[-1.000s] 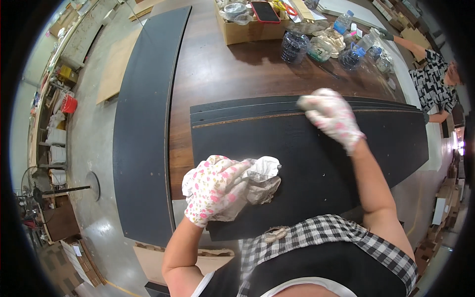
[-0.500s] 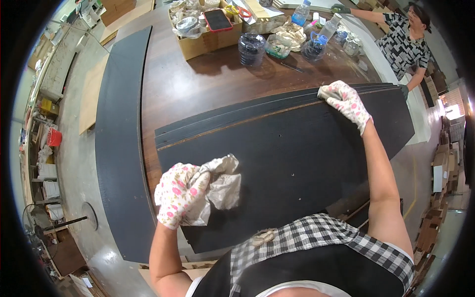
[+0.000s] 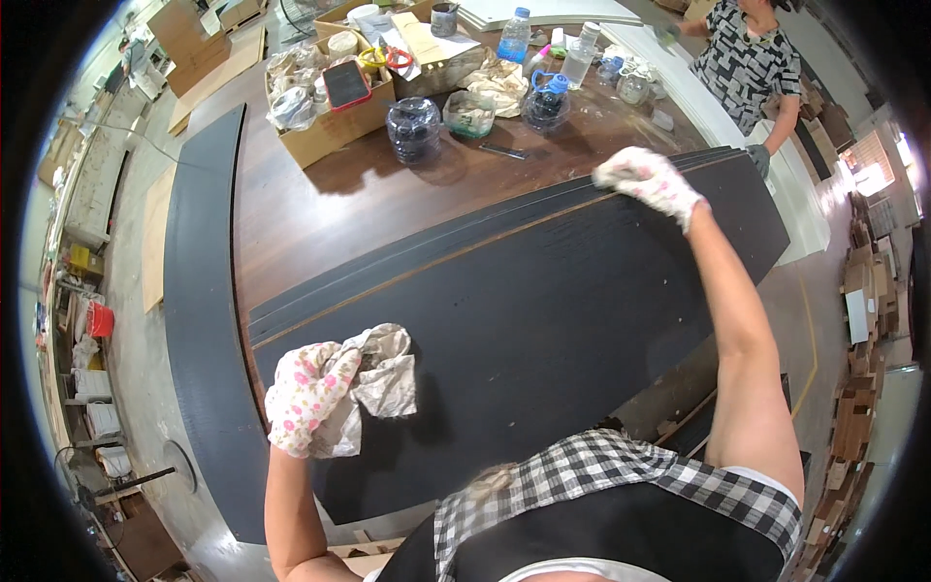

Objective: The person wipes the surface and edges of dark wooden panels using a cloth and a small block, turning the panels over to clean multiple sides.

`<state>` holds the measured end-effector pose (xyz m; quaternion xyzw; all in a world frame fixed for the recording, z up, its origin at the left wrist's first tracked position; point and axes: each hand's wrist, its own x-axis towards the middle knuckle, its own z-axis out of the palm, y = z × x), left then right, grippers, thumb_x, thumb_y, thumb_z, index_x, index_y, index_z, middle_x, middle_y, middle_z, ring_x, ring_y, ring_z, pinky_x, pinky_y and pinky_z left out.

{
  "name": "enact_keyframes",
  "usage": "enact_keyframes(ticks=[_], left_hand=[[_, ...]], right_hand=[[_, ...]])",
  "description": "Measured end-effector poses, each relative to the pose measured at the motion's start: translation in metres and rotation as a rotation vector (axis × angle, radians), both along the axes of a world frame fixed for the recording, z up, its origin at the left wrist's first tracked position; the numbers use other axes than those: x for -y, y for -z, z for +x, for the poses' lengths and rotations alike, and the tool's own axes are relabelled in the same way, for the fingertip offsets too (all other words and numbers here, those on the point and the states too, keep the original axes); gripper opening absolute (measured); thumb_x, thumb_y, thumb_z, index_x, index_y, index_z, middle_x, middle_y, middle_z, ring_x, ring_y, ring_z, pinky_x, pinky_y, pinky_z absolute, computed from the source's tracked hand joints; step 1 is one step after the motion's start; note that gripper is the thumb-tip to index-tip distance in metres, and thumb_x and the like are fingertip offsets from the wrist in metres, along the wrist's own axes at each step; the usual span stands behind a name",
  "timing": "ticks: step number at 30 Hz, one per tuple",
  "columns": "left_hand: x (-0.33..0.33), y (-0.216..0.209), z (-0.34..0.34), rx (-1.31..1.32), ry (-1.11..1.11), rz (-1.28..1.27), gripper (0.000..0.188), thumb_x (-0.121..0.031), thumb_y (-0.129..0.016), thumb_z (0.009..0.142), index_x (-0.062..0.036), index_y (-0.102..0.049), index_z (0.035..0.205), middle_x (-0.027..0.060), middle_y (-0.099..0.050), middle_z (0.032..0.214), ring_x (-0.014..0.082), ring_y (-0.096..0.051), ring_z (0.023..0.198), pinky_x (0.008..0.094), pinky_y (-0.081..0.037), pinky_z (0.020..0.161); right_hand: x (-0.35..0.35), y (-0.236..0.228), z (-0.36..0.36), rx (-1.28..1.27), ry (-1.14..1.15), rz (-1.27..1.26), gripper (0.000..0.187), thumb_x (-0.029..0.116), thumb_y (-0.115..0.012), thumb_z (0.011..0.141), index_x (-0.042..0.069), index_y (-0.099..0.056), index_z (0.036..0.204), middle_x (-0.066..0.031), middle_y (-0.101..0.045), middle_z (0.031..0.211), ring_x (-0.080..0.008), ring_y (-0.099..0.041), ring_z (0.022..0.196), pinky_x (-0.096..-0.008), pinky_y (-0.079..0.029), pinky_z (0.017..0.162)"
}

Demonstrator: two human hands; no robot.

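Note:
My left hand, in a white glove with pink flowers, is closed around a crumpled pale cloth. It is over the left end of a large dark panel. My right hand, gloved alike, is at the panel's far edge with its fingers curled together and slightly blurred. Whether it pinches anything is hidden. Under the top panel, the edges of several more dark panels show along the far side. Small pale specks dot the top surface.
Another long dark panel lies to the left. Behind the stack are a cardboard box holding a phone, a dark-filled plastic jar, a cutter knife and bottles. At the far right another person stands, one gloved hand near the stack's end.
The view has shifted, so table and panels appear farther left. My left hand still holds the cloth, slightly farther up the panel; my right hand stays by the far edge.

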<state>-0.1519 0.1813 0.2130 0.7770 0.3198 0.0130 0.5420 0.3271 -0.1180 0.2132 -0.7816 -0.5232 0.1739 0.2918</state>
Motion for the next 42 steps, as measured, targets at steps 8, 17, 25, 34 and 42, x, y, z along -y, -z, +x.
enact_keyframes(ticks=[8, 17, 25, 34, 42], left_hand=[[0.076, -0.008, 0.083, -0.094, -0.122, 0.112, 0.026, -0.023, -0.068, 0.09, 0.0007, -0.068, 0.08, 0.0051, -0.063, 0.068, 0.0112, -0.056, 0.065, 0.0308, -0.045, 0.062], [0.199, 0.009, 0.264, 0.176, -0.183, -0.035, 0.021, -0.025, -0.072, 0.092, -0.0047, -0.068, 0.093, -0.0024, -0.063, 0.077, 0.0075, -0.055, 0.072, 0.0253, -0.045, 0.066], [0.236, 0.034, 0.322, 0.143, -0.208, 0.435, 0.017, -0.019, -0.07, 0.093, -0.0031, -0.067, 0.088, 0.0008, -0.062, 0.08, 0.0096, -0.054, 0.074, 0.027, -0.046, 0.07], [0.255, 0.048, 0.394, 0.11, -0.198, 0.61, 0.023, -0.025, -0.07, 0.094, -0.0033, -0.069, 0.103, 0.0044, -0.069, 0.094, 0.016, -0.063, 0.085, 0.0298, -0.049, 0.081], [0.265, 0.045, 0.401, 0.282, -0.287, 0.485, 0.014, -0.012, -0.072, 0.09, -0.0037, -0.063, 0.083, 0.0009, -0.055, 0.077, 0.0117, -0.053, 0.072, 0.026, -0.045, 0.068]], right_hand=[[-0.012, 0.011, 0.027, 0.018, -0.386, 0.247, 0.019, 0.013, -0.067, 0.088, 0.01, -0.07, 0.107, -0.0091, -0.069, 0.104, -0.0272, -0.065, 0.1, -0.039, -0.051, 0.093], [0.085, 0.011, 0.15, -0.36, -0.252, 0.111, 0.018, 0.006, -0.058, 0.09, 0.008, -0.069, 0.105, -0.0063, -0.07, 0.104, -0.0205, -0.067, 0.102, -0.0327, -0.052, 0.094], [0.17, 0.01, 0.269, -0.192, -0.356, 0.189, 0.021, 0.003, -0.066, 0.085, 0.006, -0.068, 0.106, -0.0073, -0.07, 0.104, -0.0214, -0.067, 0.098, -0.034, -0.053, 0.092], [0.18, 0.014, 0.261, 0.158, -0.378, 0.325, 0.017, 0.019, -0.069, 0.085, 0.017, -0.07, 0.102, -0.0062, -0.065, 0.101, -0.027, -0.061, 0.1, -0.0384, -0.05, 0.092], [0.311, 0.001, 0.39, 0.072, 0.59, -0.319, 0.026, 0.021, -0.057, 0.096, 0.013, -0.07, 0.117, -0.0064, -0.07, 0.103, -0.0197, -0.064, 0.092, -0.0364, -0.053, 0.082]])
